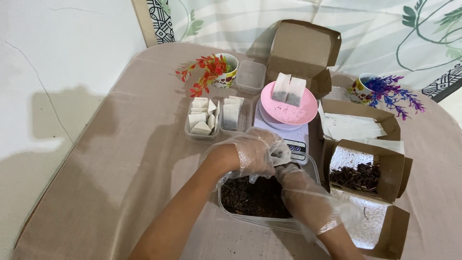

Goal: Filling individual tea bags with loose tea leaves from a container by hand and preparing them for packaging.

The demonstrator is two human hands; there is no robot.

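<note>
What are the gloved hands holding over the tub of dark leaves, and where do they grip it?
The left hand pinches a small white filter bag by its upper edge; the right hand meets it from below.

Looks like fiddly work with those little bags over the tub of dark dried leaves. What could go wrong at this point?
1. The left hand and right hand work a small filter bag over the clear tub; dried leaves might spill onto the tablecloth.
2. The loose plastic gloves could slip on the thin bag, perhaps tearing it.
3. Two filled bags lean upright on the pink plate atop the scale; a bump from the hands might topple them.
</note>
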